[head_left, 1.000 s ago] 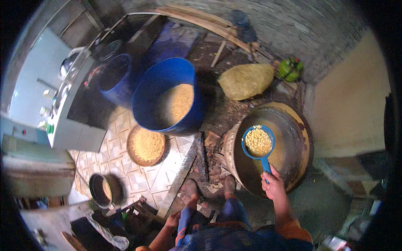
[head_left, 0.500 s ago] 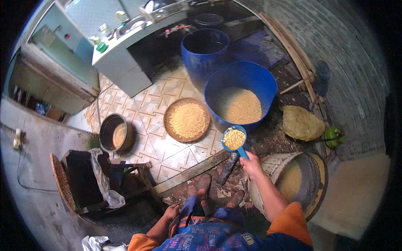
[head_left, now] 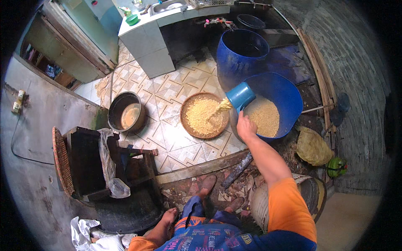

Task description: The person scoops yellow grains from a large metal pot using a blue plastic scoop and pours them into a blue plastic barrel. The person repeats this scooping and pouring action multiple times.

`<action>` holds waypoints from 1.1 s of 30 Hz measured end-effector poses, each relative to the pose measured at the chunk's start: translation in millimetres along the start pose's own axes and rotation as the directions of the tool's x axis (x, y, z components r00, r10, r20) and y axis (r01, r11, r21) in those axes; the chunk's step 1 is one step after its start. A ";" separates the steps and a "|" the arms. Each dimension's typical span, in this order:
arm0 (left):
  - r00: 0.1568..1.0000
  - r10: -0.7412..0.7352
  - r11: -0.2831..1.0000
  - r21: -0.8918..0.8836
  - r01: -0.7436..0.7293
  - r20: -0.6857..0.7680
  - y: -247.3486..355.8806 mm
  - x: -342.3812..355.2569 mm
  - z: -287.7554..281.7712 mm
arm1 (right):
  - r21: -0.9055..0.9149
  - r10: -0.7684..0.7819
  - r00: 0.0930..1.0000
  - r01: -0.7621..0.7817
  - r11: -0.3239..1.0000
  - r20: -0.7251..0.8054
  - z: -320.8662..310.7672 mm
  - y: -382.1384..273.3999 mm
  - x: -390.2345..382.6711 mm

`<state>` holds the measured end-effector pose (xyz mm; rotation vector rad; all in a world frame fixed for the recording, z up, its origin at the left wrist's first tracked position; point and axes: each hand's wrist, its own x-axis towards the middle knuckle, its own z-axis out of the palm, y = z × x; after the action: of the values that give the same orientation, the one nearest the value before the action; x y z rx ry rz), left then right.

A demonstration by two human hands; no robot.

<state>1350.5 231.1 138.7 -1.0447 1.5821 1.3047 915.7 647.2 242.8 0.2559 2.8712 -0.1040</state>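
My right hand (head_left: 246, 124) grips the handle of a blue plastic scoop (head_left: 243, 94), tipped over beside a large blue barrel (head_left: 293, 100) holding pale grains (head_left: 263, 118). Yellow kernels stream leftward from the scoop's mouth onto a round brown tray (head_left: 184, 125) heaped with the same kernels on the tiled floor. My left hand (head_left: 169, 216) hangs low by my left thigh, fingers curled, with nothing visible in it.
A dark tub (head_left: 115, 117), a second blue barrel (head_left: 238, 62), a tiled sink counter (head_left: 146, 52), a dark wooden stand (head_left: 83, 159), a yellowish sack (head_left: 312, 146), a large cylindrical container (head_left: 268, 209) and loose planks (head_left: 318, 67) surround me. A wooden sill (head_left: 188, 175) edges the tiles.
The view has turned left from the large cylindrical container. My right hand has raised the filled scoop forward and tipped it, so kernels now fall onto the tray.
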 end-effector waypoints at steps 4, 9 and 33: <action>0.997 0.063 0.996 -0.059 -0.060 0.040 -21.3 34.9 -7.5 | -0.052 -0.012 0.997 0.008 0.999 -0.072 -28.2 -16.6 10.6; 0.990 0.124 0.992 -0.009 -0.124 0.060 2.3 37.2 -0.1 | -0.039 -0.022 0.977 0.014 0.999 -0.214 -51.7 -6.8 6.3; 0.918 0.070 0.922 0.325 -0.208 0.390 60.5 74.0 80.8 | 0.849 0.843 0.133 0.023 -0.528 0.521 158.7 396.9 -467.2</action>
<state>1276.3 311.0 77.3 -0.4284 1.5432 1.1616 1472.1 945.2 191.8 2.7578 1.2841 -2.2467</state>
